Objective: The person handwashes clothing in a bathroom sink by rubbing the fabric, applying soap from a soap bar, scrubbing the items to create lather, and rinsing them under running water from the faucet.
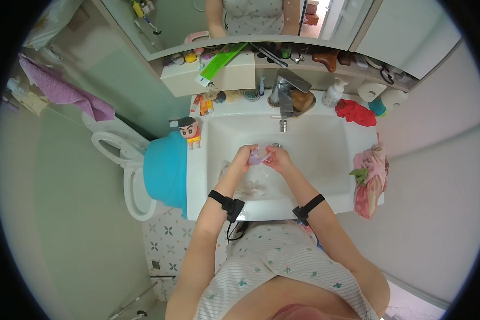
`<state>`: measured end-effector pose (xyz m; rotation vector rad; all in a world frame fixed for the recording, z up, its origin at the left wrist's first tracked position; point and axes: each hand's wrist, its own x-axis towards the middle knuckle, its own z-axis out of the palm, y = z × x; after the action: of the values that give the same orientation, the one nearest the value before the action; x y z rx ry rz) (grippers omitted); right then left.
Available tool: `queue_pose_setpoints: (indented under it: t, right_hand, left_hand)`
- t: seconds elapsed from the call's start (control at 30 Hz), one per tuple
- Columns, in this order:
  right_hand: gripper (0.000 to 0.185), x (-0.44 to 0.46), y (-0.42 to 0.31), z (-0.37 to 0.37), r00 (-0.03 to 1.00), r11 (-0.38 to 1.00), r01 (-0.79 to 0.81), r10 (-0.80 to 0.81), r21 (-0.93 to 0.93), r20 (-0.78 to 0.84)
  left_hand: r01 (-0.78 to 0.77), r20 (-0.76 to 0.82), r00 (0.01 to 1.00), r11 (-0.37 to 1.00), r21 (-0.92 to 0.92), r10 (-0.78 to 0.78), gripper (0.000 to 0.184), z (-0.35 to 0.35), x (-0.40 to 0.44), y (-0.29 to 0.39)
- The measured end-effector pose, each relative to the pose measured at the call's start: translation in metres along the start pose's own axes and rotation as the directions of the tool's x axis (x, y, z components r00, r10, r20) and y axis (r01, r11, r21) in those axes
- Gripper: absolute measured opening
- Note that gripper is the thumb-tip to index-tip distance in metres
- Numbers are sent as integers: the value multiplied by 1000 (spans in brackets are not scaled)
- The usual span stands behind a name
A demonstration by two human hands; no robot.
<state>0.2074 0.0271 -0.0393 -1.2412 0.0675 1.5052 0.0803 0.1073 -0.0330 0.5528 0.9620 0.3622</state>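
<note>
Over the white sink basin, both hands hold a small, translucent pale-purple cup-like piece. My left hand grips its left side, fingers curled round the edge. From the right, my right hand closes on the opposite side. The faucet stands just behind the hands, and no water stream can be made out. Lower in the basin, near my left forearm, lie some clear or whitish pieces that are too indistinct to name.
A figurine stands on the sink's left rim, beside a blue tub. On the right rim are a red cloth and a pink cloth. A pump bottle stands behind. Left, a toilet has its lid raised.
</note>
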Motion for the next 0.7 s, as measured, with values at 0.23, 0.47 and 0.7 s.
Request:
queue_pose_setpoints:
  t: [0.23,0.47,0.7]
  right_hand:
    - [13,-30,-25,9,908,965,-200,119,167,402]
    - [22,-5,-11,2,889,743,440,-440,-504,126]
    - [18,3,-6,8,819,657,376,-565,-654,-97]
  left_hand:
    - [-184,141,972,982,-33,187,22,-15,-14,18]
    - [-120,194,973,992,-38,125,25,7,-32,20]
    - [-172,108,984,922,348,142,33,8,-35,24]
